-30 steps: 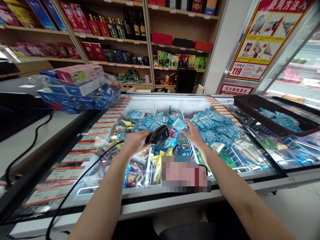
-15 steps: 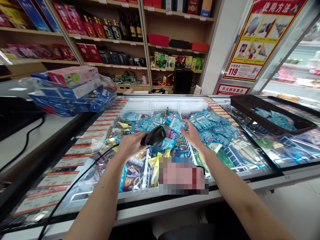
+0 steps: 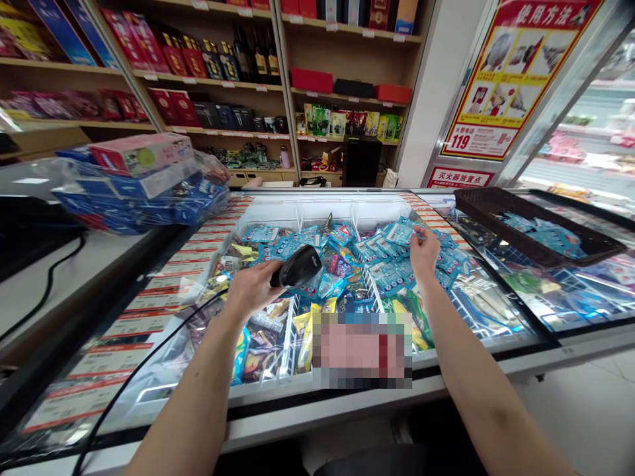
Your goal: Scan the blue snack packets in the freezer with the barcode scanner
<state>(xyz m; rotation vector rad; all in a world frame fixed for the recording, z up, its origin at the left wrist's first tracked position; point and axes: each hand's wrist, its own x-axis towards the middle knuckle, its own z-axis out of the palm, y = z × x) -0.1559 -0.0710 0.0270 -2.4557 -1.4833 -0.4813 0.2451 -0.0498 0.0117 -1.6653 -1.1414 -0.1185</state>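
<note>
My left hand [image 3: 252, 289] is wrapped round the handle of a black barcode scanner [image 3: 302, 266], its head pointing right over the packets. A black cable [image 3: 149, 360] runs from it towards the lower left. My right hand [image 3: 425, 250] has its fingers pinched at the edge of a light-blue packet [image 3: 399, 231] on the right-hand pile. More blue packets [image 3: 394, 274] lie spread beneath, overlapping one another. To the left of the white wire divider [image 3: 371, 287], other blue packets [image 3: 288, 246] and mixed-colour wrapped goods fill the chest freezer [image 3: 262, 403].
A dark brown basket [image 3: 473, 206] holding blue packets stands on the freezer's right part. Plastic-wrapped boxes [image 3: 143, 162] are stacked at the left. Yellow packets [image 3: 307, 334] lie near the front edge, beside a pixelated patch. Stocked shelves [image 3: 223, 80] line the back wall.
My right hand has moved right, from the middle of the freezer to the right-hand pile, and its fingers have closed. My left hand and the scanner have shifted slightly left.
</note>
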